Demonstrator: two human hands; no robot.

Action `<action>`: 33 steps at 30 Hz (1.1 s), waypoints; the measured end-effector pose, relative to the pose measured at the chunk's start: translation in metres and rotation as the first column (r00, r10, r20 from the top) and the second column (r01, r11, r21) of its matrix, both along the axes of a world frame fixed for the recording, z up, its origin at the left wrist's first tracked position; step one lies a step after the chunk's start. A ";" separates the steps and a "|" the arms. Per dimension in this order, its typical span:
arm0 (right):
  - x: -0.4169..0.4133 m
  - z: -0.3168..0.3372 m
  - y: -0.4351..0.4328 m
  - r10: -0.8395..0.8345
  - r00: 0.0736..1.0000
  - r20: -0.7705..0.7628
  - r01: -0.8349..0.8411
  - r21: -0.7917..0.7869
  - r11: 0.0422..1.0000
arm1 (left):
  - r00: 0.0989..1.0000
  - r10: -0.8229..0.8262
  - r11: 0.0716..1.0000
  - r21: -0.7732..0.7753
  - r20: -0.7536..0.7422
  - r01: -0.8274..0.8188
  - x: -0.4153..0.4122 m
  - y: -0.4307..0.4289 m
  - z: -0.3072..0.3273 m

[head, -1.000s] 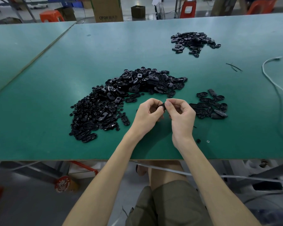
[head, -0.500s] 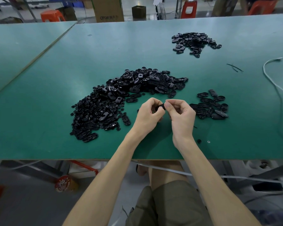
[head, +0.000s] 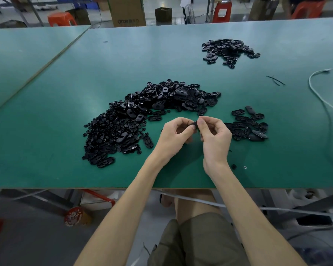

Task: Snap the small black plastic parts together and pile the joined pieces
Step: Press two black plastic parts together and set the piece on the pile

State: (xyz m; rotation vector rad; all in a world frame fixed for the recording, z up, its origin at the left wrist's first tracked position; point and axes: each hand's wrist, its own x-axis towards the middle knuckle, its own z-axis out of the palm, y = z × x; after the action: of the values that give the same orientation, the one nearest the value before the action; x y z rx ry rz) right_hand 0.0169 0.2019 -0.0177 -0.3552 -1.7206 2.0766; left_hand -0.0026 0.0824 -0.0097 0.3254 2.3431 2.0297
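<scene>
To the left of the left hand, and curving round beyond both hands, lies the large heap of loose black parts (head: 142, 116) on the green bench (head: 65, 112), near enough, I judge, to be drawn from with a short reach. The left hand (head: 174, 137) is curled, thumb and fingertips pinching one end of a small black piece (head: 194, 125) raised just above the bench. The right hand (head: 214, 137) is curled likewise and pinches the other end, thumb on top. The hands meet at the piece, almost touching, which looks like the squeeze that seats one part into another; the fingers hide whether the snap has taken. Just right of the right hand sits a smaller pile (head: 248, 125) of oval pieces, probably the joined ones, kept there so that hand can drop each without crossing over. Beyond and to the right, well apart, lies another cluster (head: 229, 49), and farthest right a white cable (head: 331, 112) trails over the bench.
</scene>
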 end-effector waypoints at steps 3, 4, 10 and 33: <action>0.000 0.000 0.000 0.010 1.000 -0.003 -0.010 0.000 1.000 | 1.000 0.018 1.000 -0.024 -0.003 -0.018 0.000 0.000 0.001; 0.000 0.000 0.000 0.014 1.000 -0.003 -0.014 0.001 1.000 | 1.000 0.023 0.999 -0.030 -0.003 -0.024 0.000 0.000 0.001; 0.001 0.002 0.000 0.025 1.000 0.000 -0.025 -0.004 1.000 | 0.999 0.040 0.999 -0.032 -0.003 -0.040 0.001 0.001 0.001; 0.008 0.001 0.005 0.164 0.986 0.018 -0.146 -0.371 0.917 | 0.952 -0.073 0.907 -0.417 -0.297 -0.061 -0.004 0.089 0.049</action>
State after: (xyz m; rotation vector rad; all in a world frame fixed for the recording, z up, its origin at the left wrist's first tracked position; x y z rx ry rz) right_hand 0.0250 0.2066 -0.0165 -0.3932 -1.4155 2.5332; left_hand -0.0069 0.1714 0.0389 0.6660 2.8708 1.4881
